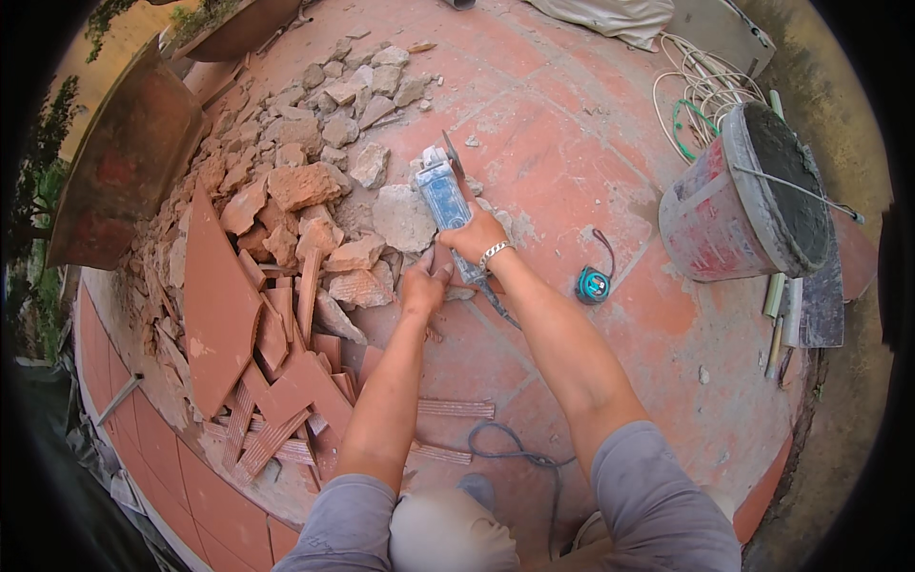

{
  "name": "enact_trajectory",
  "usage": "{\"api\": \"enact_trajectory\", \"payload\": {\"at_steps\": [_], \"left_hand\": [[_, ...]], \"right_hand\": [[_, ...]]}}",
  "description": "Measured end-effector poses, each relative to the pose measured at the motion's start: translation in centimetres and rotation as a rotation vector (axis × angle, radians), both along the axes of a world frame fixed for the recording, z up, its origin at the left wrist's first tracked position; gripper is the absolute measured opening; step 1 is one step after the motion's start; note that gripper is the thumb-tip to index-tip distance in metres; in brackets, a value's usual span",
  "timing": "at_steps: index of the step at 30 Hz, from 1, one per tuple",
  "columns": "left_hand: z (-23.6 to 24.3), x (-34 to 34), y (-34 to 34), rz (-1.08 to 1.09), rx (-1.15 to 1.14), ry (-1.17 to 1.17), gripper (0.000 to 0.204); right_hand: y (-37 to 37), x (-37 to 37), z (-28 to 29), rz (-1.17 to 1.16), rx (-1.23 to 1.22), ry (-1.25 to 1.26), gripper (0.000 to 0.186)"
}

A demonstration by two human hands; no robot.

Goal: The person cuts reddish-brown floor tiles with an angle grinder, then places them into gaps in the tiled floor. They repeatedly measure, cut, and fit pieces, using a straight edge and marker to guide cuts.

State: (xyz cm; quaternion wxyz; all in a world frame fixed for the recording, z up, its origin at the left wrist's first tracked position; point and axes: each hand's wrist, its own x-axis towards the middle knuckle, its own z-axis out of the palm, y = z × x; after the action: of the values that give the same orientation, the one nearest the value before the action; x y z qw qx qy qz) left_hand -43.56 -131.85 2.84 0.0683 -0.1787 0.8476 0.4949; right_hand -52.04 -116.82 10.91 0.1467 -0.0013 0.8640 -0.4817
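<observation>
My right hand [475, 236] is wrapped round the body of a blue angle grinder [444, 198], its thin disc [454, 160] pointing away from me. From the grinder's rear, a dark cord [502, 307] runs back under my right forearm. My left hand [424, 286] is closed just left of the grinder's tail end, beside the rubble. What its fingers hold, if anything, is hidden. A grey chunk of broken concrete [402, 217] lies just left of the grinder. Cut red tiles [221, 305] and narrow tile strips [267, 446] are heaped left of my left forearm.
Broken rubble [300, 188] spreads across the far left, beside a rusty metal barrow tray [122, 172]. A teal tape measure [593, 285] lies right of my right forearm. At the right stands a bucket [710, 214] of wet grey mortar, with coiled pale hose [701, 81] behind it.
</observation>
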Motion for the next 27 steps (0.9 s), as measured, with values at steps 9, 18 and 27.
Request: {"api": "enact_trajectory", "payload": {"at_steps": [9, 18, 27], "left_hand": [[-0.6, -0.1, -0.2, -0.002, 0.070, 0.018, 0.057], [0.7, 0.0, 0.1, 0.034, 0.081, -0.042, 0.060], [1.3, 1.0, 0.3, 0.028, 0.077, -0.070, 0.062]], "right_hand": [[0.1, 0.3, 0.1, 0.005, -0.012, -0.004, 0.066], [0.4, 0.6, -0.2, 0.012, -0.001, 0.004, 0.061], [0.5, 1.6, -0.7, 0.014, 0.019, -0.036, 0.062]]}}
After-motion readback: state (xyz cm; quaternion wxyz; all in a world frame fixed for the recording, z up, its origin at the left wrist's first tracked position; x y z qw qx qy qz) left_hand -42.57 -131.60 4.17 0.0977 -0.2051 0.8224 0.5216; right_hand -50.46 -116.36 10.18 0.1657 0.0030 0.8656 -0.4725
